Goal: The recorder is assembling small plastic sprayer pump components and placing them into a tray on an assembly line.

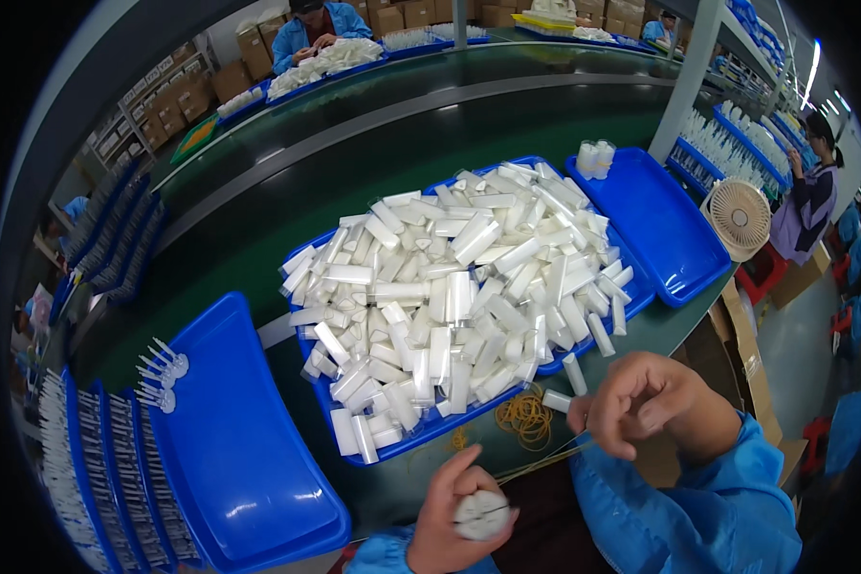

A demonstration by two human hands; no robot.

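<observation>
My left hand (442, 521) is closed round a small bundle of white tube-like pieces (481, 515), seen end-on. A yellowish rubber band (545, 463) stretches from beside that bundle to my right hand (649, 402), whose bent fingers grip its other end. Just beyond my hands lies a loose heap of yellow rubber bands (524, 421), with a few more strands to its left. A large blue tray is piled high with short white pieces in clear sleeves (450, 287). Two loose white pieces (574, 375) lie outside the tray by my right fingers.
On the left is a blue tray (230, 430) with thin white pointed parts (163, 373) at its edge, beside stacked racks (115, 478). Another blue tray (655, 225) at right bears white bundles (595, 159). A fan (739, 215) stands beyond it. Other people work farther off.
</observation>
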